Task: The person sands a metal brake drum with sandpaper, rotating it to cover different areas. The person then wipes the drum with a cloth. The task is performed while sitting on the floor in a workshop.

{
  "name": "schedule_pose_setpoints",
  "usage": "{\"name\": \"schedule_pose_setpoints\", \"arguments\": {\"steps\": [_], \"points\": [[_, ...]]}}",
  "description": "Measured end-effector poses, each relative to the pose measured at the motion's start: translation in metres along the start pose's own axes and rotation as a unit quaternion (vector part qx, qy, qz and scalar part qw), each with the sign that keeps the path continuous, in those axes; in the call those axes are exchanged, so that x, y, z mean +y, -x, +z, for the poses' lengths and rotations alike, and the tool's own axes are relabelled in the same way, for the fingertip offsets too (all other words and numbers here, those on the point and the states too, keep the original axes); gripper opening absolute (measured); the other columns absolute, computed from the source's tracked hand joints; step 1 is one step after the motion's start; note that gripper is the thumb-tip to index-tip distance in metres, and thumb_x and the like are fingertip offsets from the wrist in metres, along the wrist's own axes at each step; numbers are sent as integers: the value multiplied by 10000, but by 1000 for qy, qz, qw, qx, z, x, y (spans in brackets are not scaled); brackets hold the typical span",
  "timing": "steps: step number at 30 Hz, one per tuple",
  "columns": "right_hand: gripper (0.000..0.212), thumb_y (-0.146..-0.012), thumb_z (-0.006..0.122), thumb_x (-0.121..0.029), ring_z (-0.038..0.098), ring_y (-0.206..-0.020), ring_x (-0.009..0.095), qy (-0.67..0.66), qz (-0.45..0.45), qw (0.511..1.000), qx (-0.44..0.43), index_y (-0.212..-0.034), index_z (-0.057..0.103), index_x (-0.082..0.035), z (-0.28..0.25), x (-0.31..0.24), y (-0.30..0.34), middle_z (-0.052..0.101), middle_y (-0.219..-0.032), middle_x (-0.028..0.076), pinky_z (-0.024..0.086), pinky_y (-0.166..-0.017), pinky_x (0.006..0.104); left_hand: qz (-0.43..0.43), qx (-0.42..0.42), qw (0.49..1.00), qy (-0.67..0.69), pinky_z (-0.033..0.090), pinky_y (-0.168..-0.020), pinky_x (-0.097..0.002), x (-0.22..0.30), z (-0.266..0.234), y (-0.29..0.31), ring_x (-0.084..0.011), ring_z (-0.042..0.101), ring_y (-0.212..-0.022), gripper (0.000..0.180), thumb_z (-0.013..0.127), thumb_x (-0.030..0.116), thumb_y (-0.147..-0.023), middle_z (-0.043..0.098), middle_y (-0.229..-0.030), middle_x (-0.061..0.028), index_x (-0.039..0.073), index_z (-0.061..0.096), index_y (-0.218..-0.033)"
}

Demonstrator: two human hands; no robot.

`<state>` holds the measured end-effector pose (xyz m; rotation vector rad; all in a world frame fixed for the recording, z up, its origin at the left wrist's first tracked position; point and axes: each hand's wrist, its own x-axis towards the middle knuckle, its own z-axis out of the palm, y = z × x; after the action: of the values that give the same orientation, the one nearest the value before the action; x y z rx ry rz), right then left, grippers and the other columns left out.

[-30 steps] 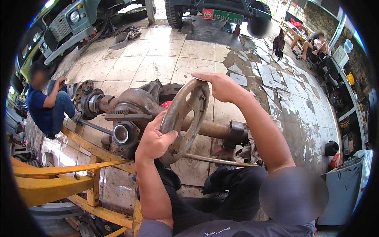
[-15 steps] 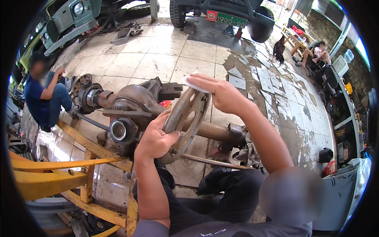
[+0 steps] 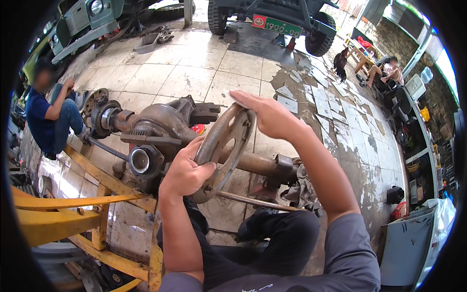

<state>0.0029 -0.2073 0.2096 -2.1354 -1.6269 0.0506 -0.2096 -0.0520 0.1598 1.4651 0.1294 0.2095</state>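
Note:
A round, rust-brown metal drum point(image 3: 242, 127) with long openings in its face stands on edge in front of me. My left hand point(image 3: 187, 168) grips its near left rim, the thumb on the inner side and the fingers behind. My right hand point(image 3: 270, 116) lies over the top of the rim with its fingers stretched out together. Under those fingers is a folded white sheet, now almost wholly hidden between the hand and the rim. Just beyond the drum lies a greasy vehicle axle point(image 3: 160, 121) with a bulging middle housing.
A yellow metal frame point(image 3: 58, 226) stands at the left. A person point(image 3: 51, 112) in blue squats by the axle's far left end. A grey rag point(image 3: 304, 187) hangs at its right end. Broken tiles point(image 3: 321, 92) cover the floor to the right; vehicles point(image 3: 277, 24) stand at the back.
The white sheet that showed past my right fingertips is now mostly covered. Both hands and the drum sit slightly further left in view, and my right hand still rests along the rim's top.

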Motion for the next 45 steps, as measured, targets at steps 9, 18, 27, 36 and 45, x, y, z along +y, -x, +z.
{"name": "schedule_pose_setpoints", "arguments": {"steps": [9,18,27,36,45], "points": [[872,-720,418,190,528,-1290,373,-10,44,998,-43,-1509,419,-182,-4,1,-9,508,-1455,190,441,-1083,441,22,-1,999,-45,465,-896,-237,-3,-2,-3,-77,593,-1002,545,605,-61,-824,666,-1146,-40,-23,538,-1364],[841,-700,425,182,481,-1343,359,2,26,1000,-8,-1482,455,-126,3,3,-10,505,-1452,201,414,-1120,435,14,1,999,-48,472,-878,-234,-4,-4,-3,-71,591,-991,527,609,-54,-828,664,-1128,-31,-21,546,-1350],[828,-708,409,187,467,-1360,343,6,-16,1000,17,-1481,448,-109,1,-11,-5,496,-1464,190,400,-1143,415,9,-4,999,-50,468,-887,-236,-1,-2,-2,-70,581,-1000,521,599,-60,-829,664,-1116,-29,-20,547,-1346],[815,-719,375,184,495,-1336,346,10,21,999,22,-1466,480,-127,4,1,5,499,-1472,162,429,-1105,415,-5,12,1000,-18,455,-895,-231,0,1,-1,-65,579,-994,528,601,-55,-827,664,-1110,-22,-14,551,-1351],[762,-715,443,169,491,-1346,340,-50,10,998,46,-1426,526,-94,5,-1,3,510,-1459,176,415,-1130,413,0,25,1000,-14,455,-904,-236,-2,-1,-1,-79,586,-993,537,591,-67,-823,665,-1128,-30,-29,541,-1356]]}}
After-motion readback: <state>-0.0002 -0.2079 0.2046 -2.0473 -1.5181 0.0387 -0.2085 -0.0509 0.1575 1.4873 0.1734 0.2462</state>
